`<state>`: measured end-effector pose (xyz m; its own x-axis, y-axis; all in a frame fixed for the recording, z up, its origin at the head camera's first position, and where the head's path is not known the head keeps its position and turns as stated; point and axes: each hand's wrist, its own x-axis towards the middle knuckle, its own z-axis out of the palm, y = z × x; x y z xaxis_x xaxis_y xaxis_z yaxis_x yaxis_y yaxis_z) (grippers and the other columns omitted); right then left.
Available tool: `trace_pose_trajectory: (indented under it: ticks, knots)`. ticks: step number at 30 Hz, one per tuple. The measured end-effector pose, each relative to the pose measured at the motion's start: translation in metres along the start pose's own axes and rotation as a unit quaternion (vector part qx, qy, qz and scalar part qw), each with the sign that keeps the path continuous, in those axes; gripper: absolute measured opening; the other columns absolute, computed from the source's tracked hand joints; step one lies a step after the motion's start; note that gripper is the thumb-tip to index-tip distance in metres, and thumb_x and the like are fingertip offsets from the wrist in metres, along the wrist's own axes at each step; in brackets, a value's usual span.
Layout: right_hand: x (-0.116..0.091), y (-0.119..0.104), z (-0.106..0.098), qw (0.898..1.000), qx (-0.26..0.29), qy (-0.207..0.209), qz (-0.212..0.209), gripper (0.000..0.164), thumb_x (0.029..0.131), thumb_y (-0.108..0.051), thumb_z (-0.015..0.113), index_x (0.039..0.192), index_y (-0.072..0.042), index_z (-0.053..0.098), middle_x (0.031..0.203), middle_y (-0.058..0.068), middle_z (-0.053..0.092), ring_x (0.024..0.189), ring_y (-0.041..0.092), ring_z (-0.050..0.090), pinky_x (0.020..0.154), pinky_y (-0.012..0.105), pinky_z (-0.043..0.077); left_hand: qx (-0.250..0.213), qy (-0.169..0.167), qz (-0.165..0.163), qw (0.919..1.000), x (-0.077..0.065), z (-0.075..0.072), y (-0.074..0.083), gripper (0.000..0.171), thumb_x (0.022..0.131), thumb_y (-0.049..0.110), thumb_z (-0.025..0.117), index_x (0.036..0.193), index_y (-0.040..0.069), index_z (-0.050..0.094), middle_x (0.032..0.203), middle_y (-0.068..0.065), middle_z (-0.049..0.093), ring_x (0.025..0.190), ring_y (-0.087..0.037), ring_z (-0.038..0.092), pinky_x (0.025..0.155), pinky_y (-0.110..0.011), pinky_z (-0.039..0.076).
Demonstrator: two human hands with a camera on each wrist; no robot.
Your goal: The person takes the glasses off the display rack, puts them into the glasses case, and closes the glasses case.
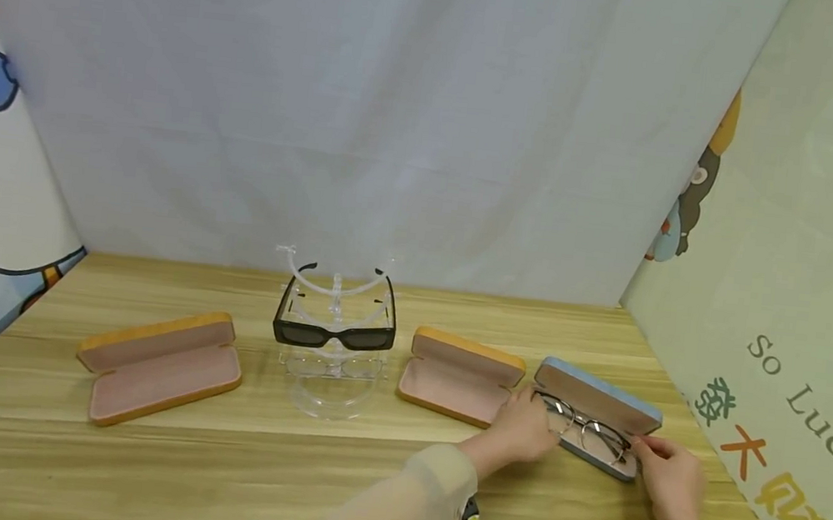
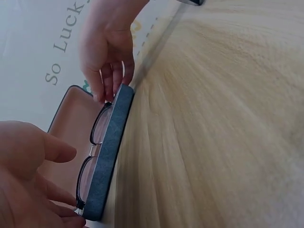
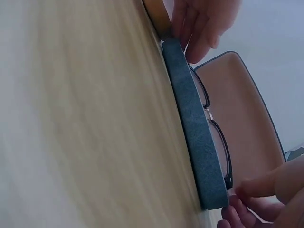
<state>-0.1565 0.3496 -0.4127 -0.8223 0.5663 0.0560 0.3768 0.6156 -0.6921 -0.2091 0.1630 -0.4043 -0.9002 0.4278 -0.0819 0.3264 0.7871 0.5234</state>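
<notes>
A pair of dark-rimmed eyeglasses (image 1: 581, 424) lies in an opened blue glasses case (image 1: 603, 388) with a pink lining. The glasses' rims show just above the case's front wall (image 2: 111, 147). My left hand (image 1: 524, 428) is at the left end of the glasses, fingertips close to the frame's corner, thumb apart from the fingers in the left wrist view. My right hand (image 1: 672, 477) is at the case's right end. Its thumb (image 3: 256, 186) reaches the frame's right corner and its fingers bend at the case's end; whether they pinch the glasses I cannot tell.
An opened orange case (image 1: 459, 377) stands just left of the blue one, partly behind my left hand. Farther left is another opened orange case (image 1: 166, 374). Between them a clear display stand (image 1: 327, 406) bears black sunglasses (image 1: 334, 336) and clear-framed glasses (image 1: 334, 367).
</notes>
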Motion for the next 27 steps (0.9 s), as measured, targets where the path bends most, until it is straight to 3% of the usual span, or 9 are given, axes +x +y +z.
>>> trace_pose_trajectory:
  ticks: [4,7,10,12,18,22,25,27]
  knots:
    - [0.002,0.0,-0.003,0.994,0.087,-0.034,0.049,0.056,0.097,-0.032,0.031,0.122,0.016,0.046,0.108,0.031,0.058,0.061,-0.002,0.052,0.056,0.02,0.049,-0.043,-0.001,-0.01,0.999,0.002,-0.003,-0.001,0.056,0.089,0.029,0.052,0.135,0.0,0.039,0.139,-0.01,0.039,0.13,-0.024,0.034,0.106,-0.03,0.031]
    - [0.005,-0.004,-0.007,0.978,0.164,-0.086,0.098,0.083,0.092,-0.055,0.023,0.136,0.015,0.023,0.129,0.034,0.041,0.064,-0.005,0.053,0.062,0.019,0.053,-0.062,-0.006,-0.01,0.998,0.003,-0.007,-0.002,0.056,0.088,0.027,0.051,0.135,-0.001,0.038,0.137,-0.01,0.042,0.129,-0.024,0.036,0.106,-0.029,0.032]
    - [0.009,-0.009,-0.011,0.964,0.194,-0.129,0.125,0.1,0.083,-0.069,0.03,0.14,0.012,0.015,0.137,0.032,0.032,0.07,-0.002,0.052,0.066,0.021,0.054,-0.072,-0.004,-0.006,0.9974,0.004,-0.008,-0.004,0.055,0.087,0.026,0.051,0.133,-0.002,0.04,0.134,-0.009,0.045,0.127,-0.023,0.039,0.104,-0.029,0.034]
    - [0.015,-0.008,-0.01,0.963,0.19,-0.14,0.13,0.105,0.078,-0.072,0.036,0.14,0.012,0.019,0.133,0.03,0.036,0.07,0.0,0.051,0.066,0.021,0.053,-0.064,0.0,-0.003,0.9979,0.004,-0.008,-0.005,0.054,0.087,0.026,0.051,0.133,-0.001,0.041,0.134,-0.009,0.046,0.126,-0.023,0.04,0.103,-0.028,0.035]
    - [0.038,0.008,-0.007,0.96,0.186,-0.163,0.131,0.104,0.076,-0.069,0.048,0.138,0.011,0.025,0.115,0.017,0.049,0.078,0.008,0.052,0.067,0.023,0.053,-0.078,0.015,-0.008,0.9968,0.004,-0.007,-0.004,0.052,0.086,0.024,0.053,0.131,-0.001,0.043,0.13,-0.01,0.049,0.118,-0.021,0.048,0.095,-0.028,0.042]
    - [0.052,0.028,-0.004,0.949,0.211,-0.198,0.126,0.105,0.075,-0.066,0.053,0.142,0.007,0.017,0.12,0.015,0.047,0.077,0.002,0.052,0.069,0.022,0.053,-0.116,0.026,-0.019,0.9928,0.004,-0.005,-0.007,0.057,0.086,0.025,0.054,0.134,-0.001,0.039,0.132,-0.011,0.047,0.116,-0.022,0.049,0.092,-0.031,0.045]
    - [0.052,0.033,-0.005,0.946,0.217,-0.208,0.122,0.105,0.077,-0.064,0.053,0.144,0.004,0.011,0.139,0.024,0.031,0.076,-0.002,0.051,0.072,0.021,0.053,-0.138,0.028,-0.019,0.9899,0.003,-0.005,-0.007,0.063,0.087,0.025,0.054,0.139,0.0,0.031,0.14,-0.011,0.038,0.125,-0.026,0.041,0.1,-0.034,0.039]
    - [0.048,0.028,-0.009,0.943,0.223,-0.218,0.117,0.104,0.078,-0.063,0.052,0.144,0.004,0.007,0.146,0.025,0.02,0.086,0.008,0.058,0.075,0.022,0.053,-0.152,0.031,-0.02,0.9877,0.002,-0.005,-0.006,0.066,0.087,0.027,0.054,0.142,0.002,0.026,0.144,-0.011,0.034,0.129,-0.027,0.037,0.102,-0.036,0.037]
